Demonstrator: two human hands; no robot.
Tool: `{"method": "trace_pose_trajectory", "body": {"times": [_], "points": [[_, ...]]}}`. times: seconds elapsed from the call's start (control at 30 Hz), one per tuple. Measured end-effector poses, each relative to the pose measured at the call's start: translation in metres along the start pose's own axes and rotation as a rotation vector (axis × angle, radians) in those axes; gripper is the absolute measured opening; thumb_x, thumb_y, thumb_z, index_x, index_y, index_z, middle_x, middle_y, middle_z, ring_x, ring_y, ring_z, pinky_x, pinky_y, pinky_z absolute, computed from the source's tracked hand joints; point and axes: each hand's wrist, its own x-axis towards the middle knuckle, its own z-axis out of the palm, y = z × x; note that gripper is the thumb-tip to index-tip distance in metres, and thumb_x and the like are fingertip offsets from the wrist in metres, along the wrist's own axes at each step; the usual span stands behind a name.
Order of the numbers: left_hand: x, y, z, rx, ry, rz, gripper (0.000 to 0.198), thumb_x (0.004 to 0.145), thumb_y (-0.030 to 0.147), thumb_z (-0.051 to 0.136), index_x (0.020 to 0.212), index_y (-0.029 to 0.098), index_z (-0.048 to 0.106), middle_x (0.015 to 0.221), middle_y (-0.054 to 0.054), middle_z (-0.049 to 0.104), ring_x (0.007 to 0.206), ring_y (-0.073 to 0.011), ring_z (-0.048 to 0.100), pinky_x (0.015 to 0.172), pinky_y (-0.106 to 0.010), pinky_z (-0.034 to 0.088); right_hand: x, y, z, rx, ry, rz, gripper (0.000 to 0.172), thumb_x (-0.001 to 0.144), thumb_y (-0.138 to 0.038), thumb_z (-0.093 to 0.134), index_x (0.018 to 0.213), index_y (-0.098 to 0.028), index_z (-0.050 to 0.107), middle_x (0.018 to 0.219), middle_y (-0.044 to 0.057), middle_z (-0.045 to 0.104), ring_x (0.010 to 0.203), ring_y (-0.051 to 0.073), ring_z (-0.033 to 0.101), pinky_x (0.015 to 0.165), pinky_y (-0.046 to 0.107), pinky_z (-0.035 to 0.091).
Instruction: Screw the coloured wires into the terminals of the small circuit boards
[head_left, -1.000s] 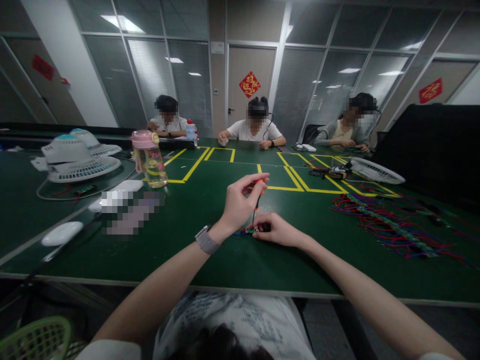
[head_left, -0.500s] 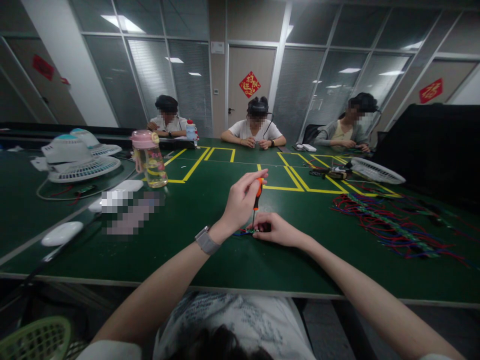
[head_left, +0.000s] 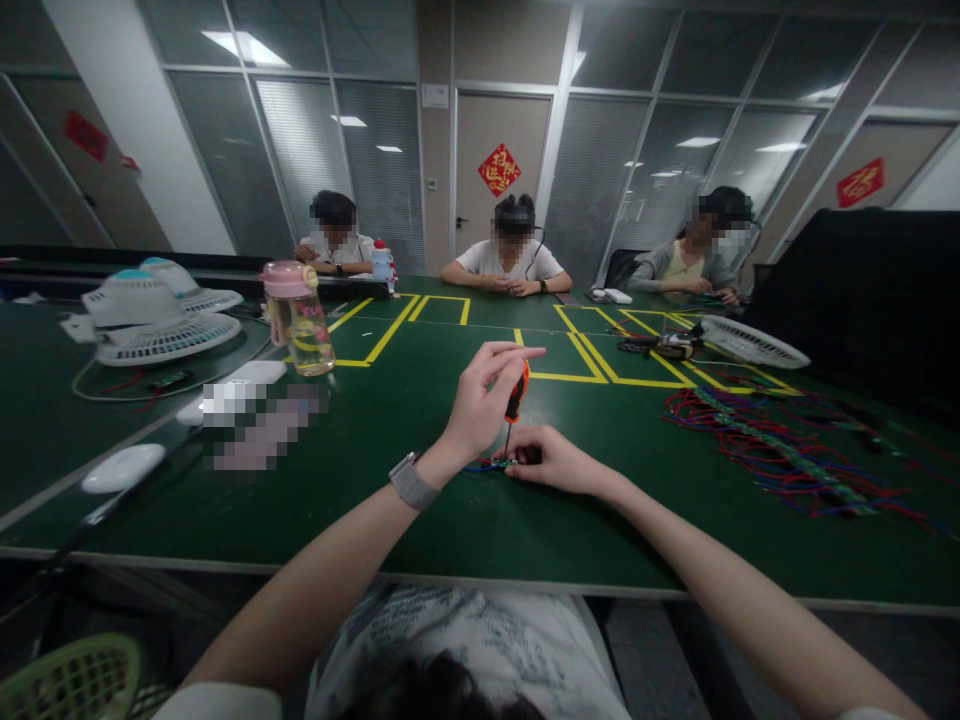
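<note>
My left hand point(head_left: 484, 395), a grey-banded watch on its wrist, is closed round the handle of an orange and black screwdriver point(head_left: 515, 396). The screwdriver stands nearly upright, and its thin shaft reaches down to a small green circuit board point(head_left: 504, 463). Bent over the board's right side, my right hand point(head_left: 551, 458) pinches it against the table. Red and blue wires point(head_left: 480, 465) run out to the left of the board. Fingers cover much of the board, so the exact spot under the tip is hidden.
On the green table point(head_left: 420, 530), wired circuit boards point(head_left: 787, 450) lie in a row at right. A pink-lidded bottle point(head_left: 300, 320) and white fan parts point(head_left: 169, 320) stand at left. Yellow tape point(head_left: 562, 377) marks the middle. Several people sit opposite; a black screen point(head_left: 870, 310) rises at right.
The fingers of my left hand have shifted slightly on the screwdriver, the index finger stretching further right, and the handle looks turned. My right hand and the board stay in place.
</note>
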Motion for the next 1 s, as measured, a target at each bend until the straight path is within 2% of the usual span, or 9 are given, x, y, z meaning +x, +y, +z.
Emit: {"method": "trace_pose_trajectory", "body": {"times": [0.07, 0.17, 0.3, 0.4, 0.5, 0.67, 0.77, 0.9, 1.0], "points": [[0.0, 0.0005, 0.0012, -0.125, -0.049, -0.053, 0.03, 0.094, 0.023, 0.044, 0.109, 0.02, 0.07, 0.114, -0.008, 0.066, 0.101, -0.0178, 0.064, 0.083, -0.029, 0.053, -0.0001, -0.001, -0.0001, 0.0, -0.001, 0.0, 0.016, 0.077, -0.023, 0.068, 0.09, -0.014, 0.072, 0.071, 0.0, 0.057, 0.062, 0.011, 0.047, 0.058, 0.024, 0.04], [-0.0009, -0.0009, 0.0035, -0.241, -0.057, -0.124, 0.028, 0.092, 0.026, 0.051, 0.114, 0.018, 0.066, 0.11, -0.009, 0.07, 0.091, -0.0181, 0.068, 0.077, -0.031, 0.056, 0.0001, -0.0028, -0.0005, 0.0, -0.001, -0.002, 0.017, 0.077, -0.023, 0.068, 0.091, -0.015, 0.072, 0.073, 0.0, 0.058, 0.063, 0.012, 0.048, 0.059, 0.025, 0.041], [-0.0013, -0.0029, 0.0035, -0.135, -0.01, -0.096, 0.023, 0.084, 0.025, 0.063, 0.106, 0.017, 0.069, 0.102, -0.008, 0.072, 0.087, -0.0168, 0.068, 0.075, -0.028, 0.055, -0.0001, -0.0032, -0.0009, -0.008, -0.006, 0.004, 0.017, 0.077, -0.022, 0.068, 0.092, -0.014, 0.072, 0.073, 0.0, 0.057, 0.064, 0.012, 0.049, 0.06, 0.025, 0.041], [0.0, -0.0014, 0.001, 0.01, 0.034, -0.034, 0.013, 0.081, 0.023, 0.067, 0.092, 0.019, 0.072, 0.094, -0.004, 0.072, 0.082, -0.0152, 0.066, 0.071, -0.026, 0.052, -0.0005, -0.0021, -0.0008, -0.003, -0.006, 0.008, 0.017, 0.077, -0.023, 0.068, 0.092, -0.014, 0.072, 0.074, 0.001, 0.058, 0.064, 0.012, 0.049, 0.059, 0.025, 0.041], [0.0014, 0.0011, -0.0007, 0.027, 0.049, -0.033, 0.01, 0.081, 0.024, 0.067, 0.087, 0.019, 0.072, 0.09, -0.004, 0.072, 0.081, -0.0152, 0.065, 0.071, -0.026, 0.051, -0.0009, -0.0015, -0.0006, -0.005, 0.0, 0.005, 0.016, 0.077, -0.023, 0.068, 0.09, -0.014, 0.071, 0.074, 0.001, 0.059, 0.063, 0.012, 0.049, 0.059, 0.025, 0.042], [0.002, 0.0006, 0.001, -0.244, -0.032, -0.152, 0.031, 0.093, 0.024, 0.044, 0.11, 0.015, 0.068, 0.103, -0.009, 0.072, 0.085, -0.016, 0.067, 0.075, -0.029, 0.055, -0.0009, -0.0025, -0.0009, -0.012, 0.002, -0.001, 0.017, 0.077, -0.022, 0.068, 0.091, -0.014, 0.072, 0.075, 0.001, 0.059, 0.064, 0.012, 0.048, 0.06, 0.025, 0.042], [0.0012, -0.0001, 0.0029, -0.308, -0.064, -0.168, 0.032, 0.092, 0.023, 0.045, 0.115, 0.015, 0.065, 0.109, -0.01, 0.07, 0.085, -0.016, 0.068, 0.072, -0.028, 0.057, -0.0005, -0.0027, -0.0011, -0.013, -0.004, 0.004, 0.017, 0.077, -0.021, 0.068, 0.092, -0.014, 0.072, 0.074, 0.001, 0.058, 0.064, 0.012, 0.048, 0.059, 0.025, 0.041], [-0.0006, 0.0006, 0.0041, -0.236, -0.038, -0.139, 0.026, 0.088, 0.025, 0.058, 0.11, 0.016, 0.067, 0.103, -0.009, 0.072, 0.084, -0.0162, 0.068, 0.072, -0.027, 0.056, 0.0001, -0.002, -0.0008, -0.01, -0.007, 0.005, 0.018, 0.076, -0.02, 0.068, 0.092, -0.013, 0.072, 0.072, 0.0, 0.057, 0.063, 0.012, 0.048, 0.059, 0.025, 0.04], [-0.0013, -0.0005, 0.0032, -0.082, 0.015, -0.076, 0.021, 0.082, 0.024, 0.067, 0.101, 0.018, 0.071, 0.097, -0.006, 0.07, 0.083, -0.0149, 0.066, 0.07, -0.025, 0.054, 0.0003, -0.0013, -0.0003, -0.006, -0.002, 0.003, 0.017, 0.076, -0.019, 0.068, 0.091, -0.013, 0.072, 0.073, 0.0, 0.057, 0.063, 0.012, 0.048, 0.059, 0.025, 0.039]]}}
